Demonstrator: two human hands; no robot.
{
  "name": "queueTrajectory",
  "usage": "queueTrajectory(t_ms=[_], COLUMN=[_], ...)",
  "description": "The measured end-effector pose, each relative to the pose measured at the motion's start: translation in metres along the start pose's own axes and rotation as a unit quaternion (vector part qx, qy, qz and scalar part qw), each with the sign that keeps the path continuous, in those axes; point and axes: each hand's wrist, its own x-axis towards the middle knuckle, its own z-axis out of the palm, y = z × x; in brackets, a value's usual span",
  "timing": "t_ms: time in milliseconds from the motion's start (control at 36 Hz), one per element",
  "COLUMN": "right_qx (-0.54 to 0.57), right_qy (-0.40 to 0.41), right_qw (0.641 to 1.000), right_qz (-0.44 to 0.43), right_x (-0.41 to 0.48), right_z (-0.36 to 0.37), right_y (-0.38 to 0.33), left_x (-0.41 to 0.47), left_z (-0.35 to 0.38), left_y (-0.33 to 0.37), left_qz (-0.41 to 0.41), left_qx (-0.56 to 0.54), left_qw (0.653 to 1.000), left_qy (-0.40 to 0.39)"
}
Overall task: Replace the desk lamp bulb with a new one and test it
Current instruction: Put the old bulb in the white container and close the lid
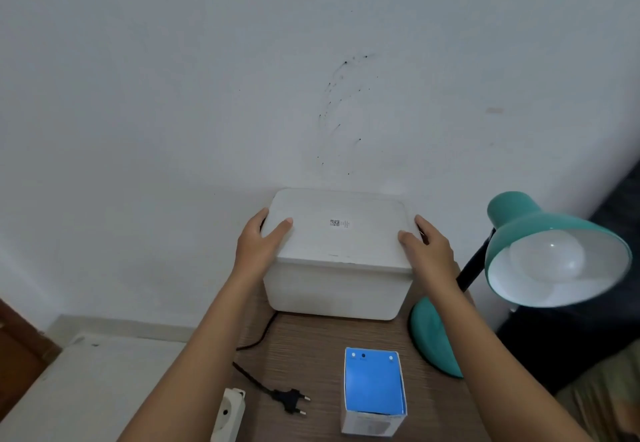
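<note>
A teal desk lamp (pixel 540 223) stands at the right of the wooden desk (pixel 311 344), its shade tilted toward me with a white bulb (pixel 547 258) screwed inside. A blue and white bulb box (pixel 374 389) stands upright at the desk's front. A white lidded storage box (pixel 339 254) sits against the wall. My left hand (pixel 259 240) grips the left edge of its lid and my right hand (pixel 426 247) grips the right edge. The lamp's black plug (pixel 291 401) lies unplugged on the desk beside a white socket strip (pixel 228 414).
The lamp's black cord (pixel 258 341) runs from under the storage box to the plug. The lamp's teal base (pixel 433 337) sits under my right forearm. A white surface (pixel 86 389) lies left of the desk; dark furniture (pixel 588 337) stands to the right.
</note>
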Motion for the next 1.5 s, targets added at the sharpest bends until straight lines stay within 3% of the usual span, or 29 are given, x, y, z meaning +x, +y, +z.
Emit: queueTrajectory(t_ms=[167,833,1194,1500], right_qx=[0.085,0.077,-0.081,-0.109], right_qy=[0.026,0.052,0.004,-0.022], right_qw=[0.996,0.996,0.996,0.988], right_qz=[0.004,0.004,-0.031,-0.102], right_x=[-0.015,-0.013,-0.029,-0.097], right_z=[0.009,0.015,0.0,0.001], right_y=[0.005,0.007,-0.007,-0.025], left_x=[-0.007,-0.011,-0.022,-0.085], left_z=[0.002,0.008,-0.011,-0.053], left_y=[-0.007,-0.014,0.002,0.017], left_qz=[-0.007,-0.007,-0.007,0.02], left_qx=[-0.053,-0.032,0.056,0.152], left_qw=[0.998,0.997,0.998,0.988], left_qy=[0.016,0.074,-0.003,-0.019])
